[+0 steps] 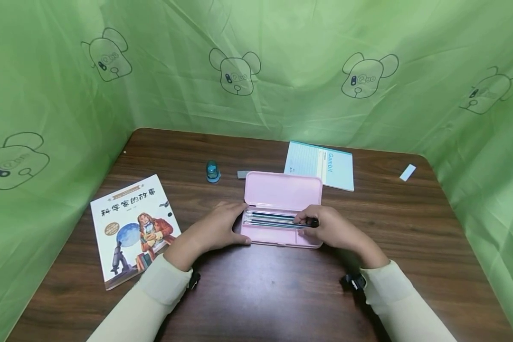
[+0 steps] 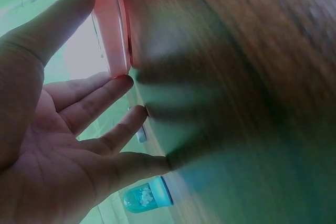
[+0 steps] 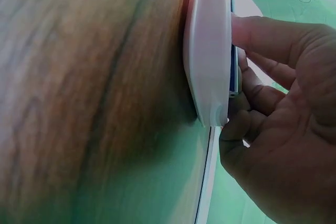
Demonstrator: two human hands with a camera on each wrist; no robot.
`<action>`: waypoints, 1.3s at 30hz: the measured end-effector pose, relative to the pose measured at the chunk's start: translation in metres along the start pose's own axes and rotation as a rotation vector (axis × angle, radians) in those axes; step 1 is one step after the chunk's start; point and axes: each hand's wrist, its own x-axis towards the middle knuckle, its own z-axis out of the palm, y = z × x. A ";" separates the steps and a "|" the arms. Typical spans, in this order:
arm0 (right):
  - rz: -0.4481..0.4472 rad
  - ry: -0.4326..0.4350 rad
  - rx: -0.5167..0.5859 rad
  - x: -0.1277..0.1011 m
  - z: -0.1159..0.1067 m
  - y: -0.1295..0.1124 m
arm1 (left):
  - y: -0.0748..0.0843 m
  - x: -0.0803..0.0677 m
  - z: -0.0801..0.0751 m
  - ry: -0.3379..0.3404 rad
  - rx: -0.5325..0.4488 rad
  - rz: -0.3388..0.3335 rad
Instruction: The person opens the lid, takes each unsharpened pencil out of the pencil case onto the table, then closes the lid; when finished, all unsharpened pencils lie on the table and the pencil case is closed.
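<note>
A pink pencil case [image 1: 278,236] lies on the table with its lid raised, several pencils [image 1: 265,219] lengthwise in its upper compartment. My left hand [image 1: 217,225] spans the case's left end. Its thumb lies along the front wall and a fingertip touches the end, the other fingers spread and fairly straight. Over the right part of the case, my right hand [image 1: 331,227] has curled fingers and pinches a dark pencil [image 3: 233,74], which shows just above the rim in the right wrist view. The hand hides part of the pencils.
Behind the case lie a blue-and-white notebook [image 1: 339,171] and a grey piece [image 1: 242,175], partly covered by the lid. A teal sharpener [image 1: 212,171] stands farther left. A picture-covered book [image 1: 132,228] lies by my left forearm; a small white strip [image 1: 407,172] is at far right. Green cloth [image 1: 282,114] surrounds the table.
</note>
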 end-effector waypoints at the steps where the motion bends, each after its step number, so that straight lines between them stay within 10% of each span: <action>1: 0.001 -0.004 -0.002 0.000 0.000 0.000 | 0.002 -0.001 -0.002 -0.002 -0.006 -0.003; 28: 0.050 0.105 0.217 -0.011 -0.008 0.019 | 0.028 -0.008 -0.017 -0.062 0.017 -0.089; 39: 0.187 0.207 0.198 -0.065 -0.048 0.054 | 0.026 -0.007 -0.017 -0.048 0.024 -0.066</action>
